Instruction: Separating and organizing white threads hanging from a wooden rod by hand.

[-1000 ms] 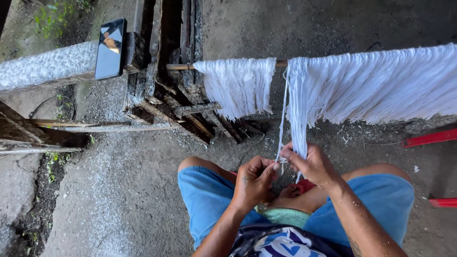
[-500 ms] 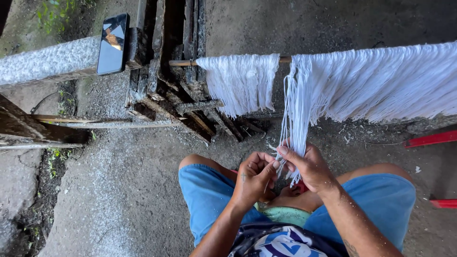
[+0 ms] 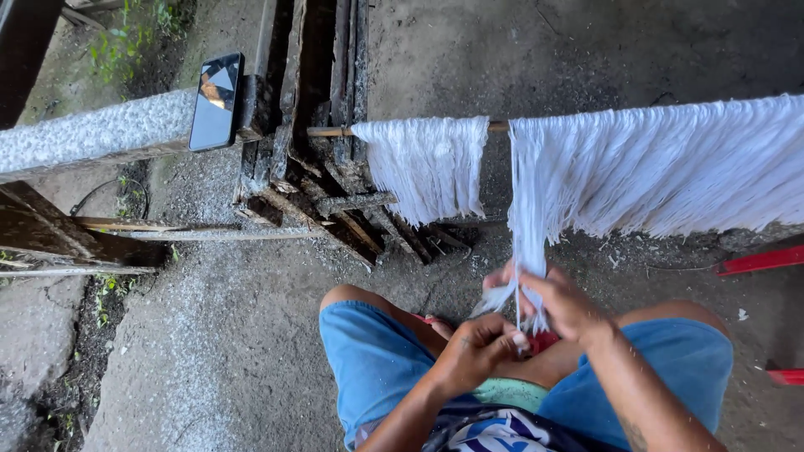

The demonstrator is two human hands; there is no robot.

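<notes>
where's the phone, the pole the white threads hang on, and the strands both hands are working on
phone [image 3: 216, 102], head view, middle of its dark screen
wooden pole [image 3: 328, 131], head view, bare end left of the threads
white strands [image 3: 524, 251], head view, taut stretch above the hands

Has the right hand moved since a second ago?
Yes. The right hand has dropped slightly, farther below the wooden rod, pulling the white strands down.

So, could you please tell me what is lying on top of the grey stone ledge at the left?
A dark phone lies on the grey stone ledge, screen up, beside weathered planks. What is beneath the phone is covered.
</notes>
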